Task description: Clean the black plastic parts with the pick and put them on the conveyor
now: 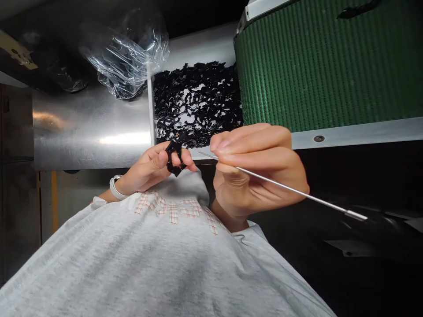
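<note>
My left hand point(152, 166) pinches a small black plastic part point(174, 156) with an angular, ring-like outline and an opening in its middle. Its fingers are closed on the part. To the right, my right hand point(257, 167) grips a thin metal rod point(291, 187) between thumb and fingers. The rod's fine tip points left toward the black part, with a gap between them; its thicker end slants down to the right. Just behind both hands lies a white tray point(151, 112) holding a heap of similar black parts point(198, 101).
A green ribbed conveyor belt point(324, 66) with a pale metal side rail point(363, 134) stands at the right. On the steel table point(89, 127), a clear plastic bag point(124, 66) with dark contents sits left of the tray. The table's front edge runs behind my left hand.
</note>
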`<state>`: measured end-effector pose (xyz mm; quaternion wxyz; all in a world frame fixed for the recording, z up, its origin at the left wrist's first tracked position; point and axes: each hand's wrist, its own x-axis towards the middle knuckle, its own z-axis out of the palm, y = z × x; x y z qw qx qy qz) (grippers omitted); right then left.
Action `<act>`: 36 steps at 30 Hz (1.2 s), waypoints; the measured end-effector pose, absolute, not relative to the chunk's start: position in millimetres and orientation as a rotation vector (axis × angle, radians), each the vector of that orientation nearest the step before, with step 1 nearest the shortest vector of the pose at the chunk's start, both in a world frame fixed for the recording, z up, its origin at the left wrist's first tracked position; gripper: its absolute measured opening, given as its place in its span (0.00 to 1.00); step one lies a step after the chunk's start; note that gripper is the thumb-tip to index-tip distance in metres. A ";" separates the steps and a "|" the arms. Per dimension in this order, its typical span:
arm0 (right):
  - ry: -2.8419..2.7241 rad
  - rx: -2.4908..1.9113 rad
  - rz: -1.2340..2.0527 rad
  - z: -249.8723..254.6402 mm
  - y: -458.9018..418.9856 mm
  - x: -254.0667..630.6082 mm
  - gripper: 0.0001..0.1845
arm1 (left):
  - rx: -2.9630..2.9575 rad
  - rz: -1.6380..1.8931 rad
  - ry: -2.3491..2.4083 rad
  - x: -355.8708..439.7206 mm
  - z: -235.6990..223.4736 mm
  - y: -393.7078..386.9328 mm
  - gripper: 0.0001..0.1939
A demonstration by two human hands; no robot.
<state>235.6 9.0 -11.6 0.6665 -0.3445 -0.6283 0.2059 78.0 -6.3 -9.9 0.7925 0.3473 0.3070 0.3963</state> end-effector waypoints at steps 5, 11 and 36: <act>-1.330 -0.671 0.385 -6.6 11.0 235.0 0.03 | 0.742 0.846 0.488 75.5 -15.7 -7.8 0.21; -1.284 -0.756 0.507 -5.1 3.3 233.6 0.04 | 0.718 0.845 0.489 78.4 -10.3 -7.9 0.20; -1.218 -0.739 0.543 -10.7 4.9 228.2 0.03 | 0.852 0.867 0.671 76.0 -7.6 -6.1 0.20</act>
